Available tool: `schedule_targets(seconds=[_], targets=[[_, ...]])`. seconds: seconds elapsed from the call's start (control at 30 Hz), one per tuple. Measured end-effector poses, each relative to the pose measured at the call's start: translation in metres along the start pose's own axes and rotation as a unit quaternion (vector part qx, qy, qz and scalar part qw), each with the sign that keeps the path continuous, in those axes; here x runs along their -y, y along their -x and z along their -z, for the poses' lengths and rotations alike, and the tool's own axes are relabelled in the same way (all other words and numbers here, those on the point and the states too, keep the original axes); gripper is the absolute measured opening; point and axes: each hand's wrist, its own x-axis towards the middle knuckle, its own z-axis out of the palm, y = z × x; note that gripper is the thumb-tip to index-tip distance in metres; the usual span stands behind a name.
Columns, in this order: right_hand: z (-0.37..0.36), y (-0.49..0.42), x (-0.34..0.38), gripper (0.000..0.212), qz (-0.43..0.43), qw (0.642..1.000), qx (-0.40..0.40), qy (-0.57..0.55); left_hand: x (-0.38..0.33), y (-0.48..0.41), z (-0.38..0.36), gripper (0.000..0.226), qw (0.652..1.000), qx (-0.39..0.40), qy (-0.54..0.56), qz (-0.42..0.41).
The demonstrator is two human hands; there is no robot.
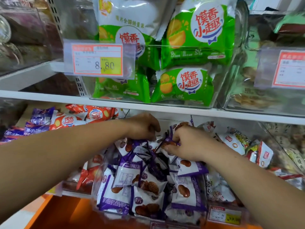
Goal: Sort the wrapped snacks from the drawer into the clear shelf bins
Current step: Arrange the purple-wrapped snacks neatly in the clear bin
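Tight gap above the bin
Shelf board hangs low over heaped purple packets; two forearms fill the opening.

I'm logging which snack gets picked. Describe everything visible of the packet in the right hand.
The packet is a small glossy plastic wrapper, purple-edged with a printed brown waffle-patterned biscuit. It looks crumpled and tilted. The right hand pinches it with thumb and fingers, low over the pile of like packets in the clear bin; whether it touches them cannot be told.
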Motion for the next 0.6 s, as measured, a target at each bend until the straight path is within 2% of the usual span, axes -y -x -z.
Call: schedule_targets(seconds=[0.1, 0.23, 0.37, 0.47, 0.6], targets=[[0.003, 0.001, 0.007, 0.034, 0.007, 0.999, -0.026, -0.042, 0.008, 0.025, 0.017, 0.027, 0.999, -0.037, 0.016, 0.032], [-0.002, -0.011, 0.018, 0.028, 0.010, 0.994, -0.069, -0.088, 0.016, 0.050, 0.027, 0.020, 0.999, -0.032, -0.018, 0.017], [-0.013, -0.029, 0.033, 0.026, 0.011, 0.994, -0.049, -0.099, 0.017, 0.062, 0.024, 0.025, 0.999, -0.047, -0.027, 0.001], [-0.012, -0.040, 0.042, 0.027, 0.030, 0.994, -0.046, -0.095, 0.018, 0.060, 0.016, 0.018, 0.998, -0.050, -0.030, -0.003], [-0.021, -0.045, 0.038, 0.022, 0.046, 0.999, 0.015, -0.025, 0.021, 0.053, 0.010, 0.010, 0.999, -0.031, -0.004, -0.004]])
